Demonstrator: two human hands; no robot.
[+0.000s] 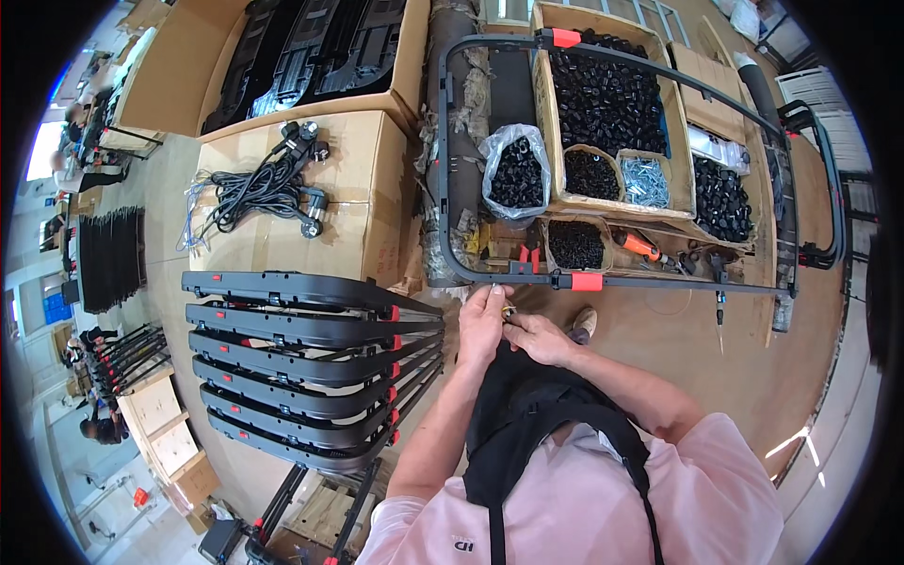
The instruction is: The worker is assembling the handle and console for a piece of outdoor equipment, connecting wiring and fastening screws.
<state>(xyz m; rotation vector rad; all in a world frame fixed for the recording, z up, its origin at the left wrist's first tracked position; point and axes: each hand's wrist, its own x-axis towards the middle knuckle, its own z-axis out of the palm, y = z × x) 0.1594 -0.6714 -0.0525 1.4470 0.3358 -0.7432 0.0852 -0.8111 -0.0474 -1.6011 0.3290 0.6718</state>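
Note:
A black tubular frame (pixel 527 279) with rounded corners and red clips (pixel 587 282) lies across the workbench in front of me. My left hand (pixel 480 323) is at the frame's near bar, close to its left corner. Its thumb and fingers are pinched together at the bar, and whatever is between them is too small to name. Beside it, just below the bar, my right hand (pixel 540 338) is closed, with its fingertips near the left hand. A small yellowish and metallic bit shows between the two hands, but its kind cannot be made out.
Inside the frame stand a box of black plastic parts (pixel 607 99), a bag of black caps (pixel 517 174), screws (pixel 645 181) and an orange-handled tool (pixel 637 246). At left are stacked black frames (pixel 292 325) and a carton (pixel 367 179) bearing coiled cables (pixel 250 193). People work far left.

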